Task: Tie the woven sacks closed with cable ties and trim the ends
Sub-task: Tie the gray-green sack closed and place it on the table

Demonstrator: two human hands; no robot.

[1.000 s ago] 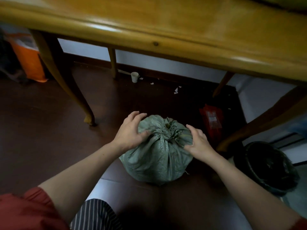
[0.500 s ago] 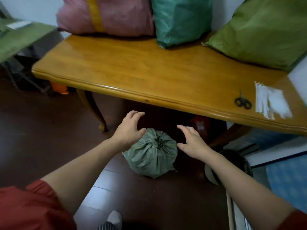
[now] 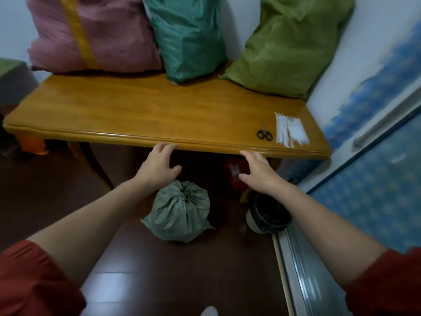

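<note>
A domestic room is indicated. A varnished wooden counter (image 3: 145,110) is set against a white wall (image 3: 241,23) and stuffed woven sacks (image 3: 189,37) are piled on it. A dark plank floor (image 3: 45,197), a sliding-door track (image 3: 303,277) and a waste bin (image 3: 266,215) are noted.

Glossy wooden table (image 3: 145,110); coarse woven sacks (image 3: 182,213)

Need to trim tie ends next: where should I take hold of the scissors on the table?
Take the scissors by the two black handle loops, coming from the near edge of the table. The loops face you and the blades point away, so the nearer right hand can probably slip straight in.
</note>
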